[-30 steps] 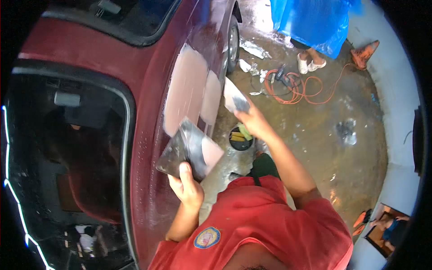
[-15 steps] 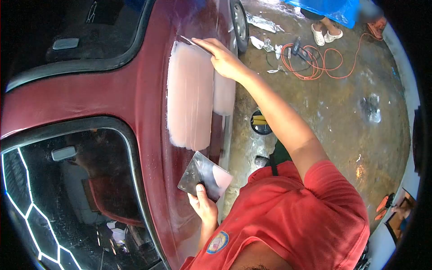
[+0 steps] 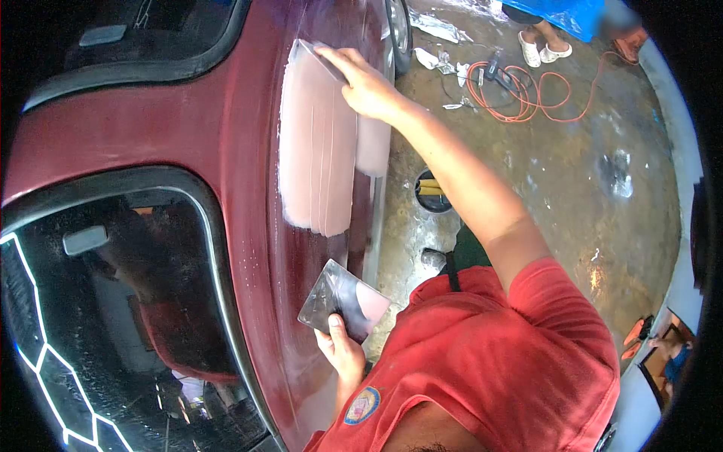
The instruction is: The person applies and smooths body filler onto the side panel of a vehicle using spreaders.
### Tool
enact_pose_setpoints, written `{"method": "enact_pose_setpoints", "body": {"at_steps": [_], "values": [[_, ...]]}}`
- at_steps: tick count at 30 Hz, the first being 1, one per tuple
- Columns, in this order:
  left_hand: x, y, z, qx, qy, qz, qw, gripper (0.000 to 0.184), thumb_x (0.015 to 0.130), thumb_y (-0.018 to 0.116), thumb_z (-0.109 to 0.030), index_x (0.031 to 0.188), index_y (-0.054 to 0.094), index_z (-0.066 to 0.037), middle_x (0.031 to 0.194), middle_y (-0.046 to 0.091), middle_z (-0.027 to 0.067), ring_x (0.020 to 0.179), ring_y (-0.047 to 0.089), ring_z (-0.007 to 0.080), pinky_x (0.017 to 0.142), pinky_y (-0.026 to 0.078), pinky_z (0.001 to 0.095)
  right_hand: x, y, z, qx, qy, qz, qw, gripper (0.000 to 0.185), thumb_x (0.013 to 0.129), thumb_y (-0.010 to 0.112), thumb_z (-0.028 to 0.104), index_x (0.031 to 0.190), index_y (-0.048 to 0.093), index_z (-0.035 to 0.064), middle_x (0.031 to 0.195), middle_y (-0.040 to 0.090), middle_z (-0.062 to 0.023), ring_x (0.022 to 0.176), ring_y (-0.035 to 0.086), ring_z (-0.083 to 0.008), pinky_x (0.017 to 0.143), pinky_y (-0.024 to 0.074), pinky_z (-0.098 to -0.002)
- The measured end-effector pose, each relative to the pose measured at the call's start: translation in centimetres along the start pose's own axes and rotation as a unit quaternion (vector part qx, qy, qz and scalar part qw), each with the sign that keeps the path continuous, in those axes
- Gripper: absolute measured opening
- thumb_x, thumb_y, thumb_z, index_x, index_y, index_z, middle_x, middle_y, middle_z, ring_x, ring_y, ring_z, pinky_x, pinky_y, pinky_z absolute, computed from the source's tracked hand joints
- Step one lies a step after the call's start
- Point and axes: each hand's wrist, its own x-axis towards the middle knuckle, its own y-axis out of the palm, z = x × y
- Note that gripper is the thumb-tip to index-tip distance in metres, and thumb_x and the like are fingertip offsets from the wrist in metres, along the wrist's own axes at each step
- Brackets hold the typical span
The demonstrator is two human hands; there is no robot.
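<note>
My left hand [image 3: 343,348] grips a square mixing plate [image 3: 344,300], thumb on top; pale pink filler covers its right corner. My right hand [image 3: 363,84] is closed on a flat spreader [image 3: 324,59], whose edge lies at the top end of a large pale pink filler patch [image 3: 316,158] on the maroon car panel. Thin lengthwise ridges run down the patch. A smaller filler patch [image 3: 372,147] lies just to its right, partly under my right forearm.
A black bucket [image 3: 433,191] with yellow blocks stands on the wet floor. Farther off are a coiled orange cord [image 3: 512,94], crumpled foil [image 3: 438,27] and a person's feet in white clogs [image 3: 530,50]. An orange cone [image 3: 631,45] is at the back right.
My right hand has swung from beside the car to the far end of the large patch, with the spreader now on it. The plate in my left hand has shifted right and down.
</note>
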Motion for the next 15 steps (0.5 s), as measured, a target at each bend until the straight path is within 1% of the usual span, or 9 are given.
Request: {"method": "enact_pose_setpoints", "body": {"at_steps": [1, 2, 3, 5, 7, 9, 10, 13, 15], "values": [[0.0, -0.4, 0.2, -0.003, -0.005, -0.004, 1.000, 0.039, 0.098, 0.062, -0.024, 0.128, 0.053, -0.001, 0.119, 0.062, 0.0091, 0.104, 0.059, 0.0187, 0.093, 0.047, 0.0343, -0.8, 0.4, 0.7, -0.010, 0.015, 0.000, 1.000, 0.072, 0.082, 0.048, -0.010, 0.147, 0.041, 0.0203, 0.133, 0.047, -0.0168, 0.124, 0.052, -0.0356, 0.103, 0.0454, -0.0404], [-0.1, -0.9, 0.4, -0.005, -0.004, 0.001, 1.000, 0.039, 0.098, 0.062, -0.024, 0.128, 0.053, -0.001, 0.119, 0.062, 0.0090, 0.104, 0.059, 0.0185, 0.093, 0.047, 0.0342, -1.8, 0.8, 1.6, -0.005, -0.014, -0.004, 1.000, 0.075, 0.081, 0.051, -0.009, 0.149, 0.038, 0.0214, 0.132, 0.046, -0.0181, 0.122, 0.053, -0.0376, 0.102, 0.0469, -0.0421], [-0.2, -1.3, 0.6, -0.007, -0.004, 0.005, 1.000, 0.039, 0.098, 0.062, -0.024, 0.128, 0.054, -0.001, 0.119, 0.062, 0.0088, 0.104, 0.059, 0.0184, 0.093, 0.047, 0.0340, -3.4, 1.3, 2.6, -0.033, -0.008, 0.003, 0.999, 0.079, 0.080, 0.053, -0.011, 0.149, 0.036, 0.0233, 0.132, 0.045, -0.0202, 0.121, 0.053, -0.0398, 0.100, 0.0479, -0.0436], [-0.4, -2.3, 1.0, -0.008, 0.000, 0.006, 1.000, 0.038, 0.098, 0.062, -0.024, 0.128, 0.054, -0.001, 0.120, 0.062, 0.0087, 0.104, 0.059, 0.0183, 0.093, 0.046, 0.0339, -6.8, 2.8, 4.8, 0.011, 0.025, 0.016, 0.999, 0.081, 0.079, 0.053, -0.011, 0.149, 0.036, 0.0250, 0.133, 0.045, -0.0207, 0.121, 0.053, -0.0414, 0.099, 0.0485, -0.0453], [-0.9, -3.3, 1.0, -0.004, 0.009, 0.000, 1.000, 0.037, 0.098, 0.062, -0.023, 0.127, 0.055, -0.001, 0.120, 0.062, 0.0087, 0.104, 0.059, 0.0185, 0.094, 0.046, 0.0339, -10.6, 4.6, 7.7, 0.002, 0.029, 0.002, 1.000, 0.081, 0.077, 0.055, -0.011, 0.148, 0.038, 0.0249, 0.134, 0.044, -0.0212, 0.119, 0.053, -0.0436, 0.099, 0.0484, -0.0462], [-1.3, -4.3, 1.0, -0.030, 0.005, 0.001, 1.000, 0.038, 0.098, 0.062, -0.023, 0.129, 0.054, -0.001, 0.121, 0.062, 0.0092, 0.105, 0.059, 0.0190, 0.095, 0.046, 0.0345, -14.7, 6.8, 9.8, -0.001, 0.053, 0.023, 0.998, 0.082, 0.075, 0.058, -0.010, 0.146, 0.039, 0.0255, 0.138, 0.040, -0.0220, 0.118, 0.052, -0.0470, 0.100, 0.0481, -0.0479], [-1.5, -4.6, 0.9, -0.042, 0.004, 0.001, 0.999, 0.039, 0.098, 0.062, -0.022, 0.129, 0.053, -0.001, 0.122, 0.061, 0.0094, 0.106, 0.059, 0.0193, 0.096, 0.045, 0.0347, -16.7, 7.6, 11.6, 0.001, 0.064, 0.015, 0.998, 0.079, 0.076, 0.056, -0.010, 0.146, 0.040, 0.0231, 0.138, 0.040, -0.0225, 0.119, 0.051, -0.0475, 0.099, 0.0480, -0.0491], [-0.6, -4.0, 1.1, -0.013, 0.033, -0.015, 0.999, 0.041, 0.099, 0.061, -0.022, 0.132, 0.052, 0.000, 0.124, 0.060, 0.0107, 0.108, 0.058, 0.0206, 0.098, 0.045, 0.0360, -21.6, 9.9, 13.2, 0.007, 0.076, 0.046, 0.996, 0.080, 0.074, 0.055, -0.012, 0.147, 0.041, 0.0181, 0.138, 0.040, -0.0224, 0.125, 0.047, -0.0454, 0.106, 0.0430, -0.0481], [-0.3, -4.0, 1.8, -0.011, 0.027, -0.026, 0.999, 0.045, 0.099, 0.061, -0.026, 0.133, 0.050, 0.000, 0.125, 0.059, 0.0122, 0.110, 0.057, 0.0222, 0.098, 0.045, 0.0373, -23.9, 9.1, 13.2, 0.032, 0.061, 0.123, 0.990, 0.087, 0.067, 0.058, -0.016, 0.147, 0.041, 0.0149, 0.139, 0.041, -0.0193, 0.130, 0.044, -0.0401, 0.109, 0.0394, -0.0455]]}}
